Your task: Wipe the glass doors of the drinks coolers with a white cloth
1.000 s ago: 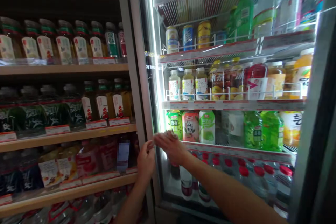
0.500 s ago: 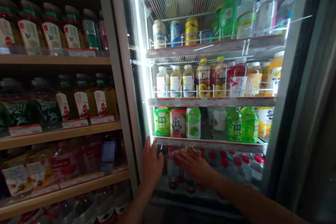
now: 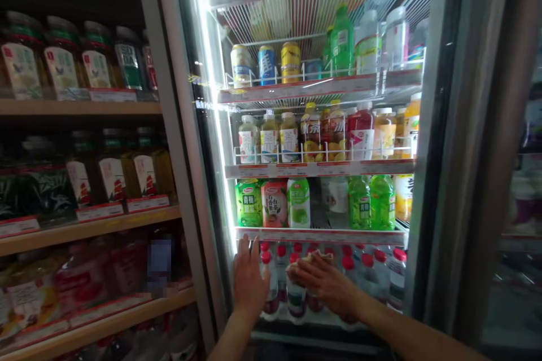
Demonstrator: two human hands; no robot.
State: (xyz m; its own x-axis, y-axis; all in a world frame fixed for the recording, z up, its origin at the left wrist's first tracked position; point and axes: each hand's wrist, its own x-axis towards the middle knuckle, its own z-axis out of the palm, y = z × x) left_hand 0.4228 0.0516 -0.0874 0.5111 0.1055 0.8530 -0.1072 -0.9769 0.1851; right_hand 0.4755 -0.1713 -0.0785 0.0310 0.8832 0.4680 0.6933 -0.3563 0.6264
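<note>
The left hand [image 3: 249, 282] is opened, nothing grasped, its fingers spread before the glass door [image 3: 440, 180]; to its right, in front of the red-capped bottles [image 3: 295, 299], a pale cloth [image 3: 308, 258] is grasped under the right hand [image 3: 326, 285] – best spread flat, it seems, and pressed evenly, with bare fingertips held off the glass

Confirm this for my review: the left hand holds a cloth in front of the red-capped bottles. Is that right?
No, wrong hand. The head view shows the right hand holding the cloth in front of the red-capped bottles; the left hand is open.
</note>
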